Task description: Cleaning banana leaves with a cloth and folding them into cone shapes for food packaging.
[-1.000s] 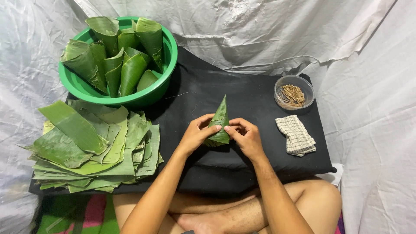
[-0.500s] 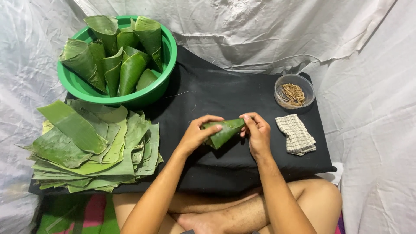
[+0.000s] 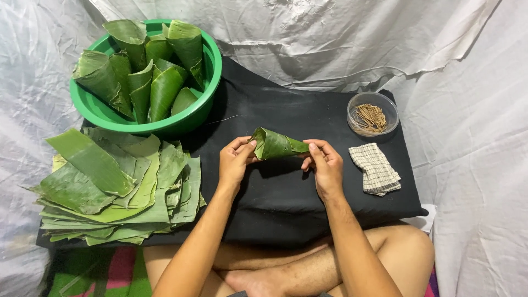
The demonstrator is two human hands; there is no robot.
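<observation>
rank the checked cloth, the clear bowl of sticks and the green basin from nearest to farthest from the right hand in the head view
From the right hand:
1. Checked cloth, folded just to its right.
2. Clear bowl of sticks, behind the cloth, far right.
3. Green basin of leaf cones, far left corner.

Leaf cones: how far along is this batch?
Done: about eight rolled leaf cones stand in the green basin. In hand: one cone held sideways between left hand and right hand. Left: a thick stack of flat leaves, looking well under half used.
</observation>
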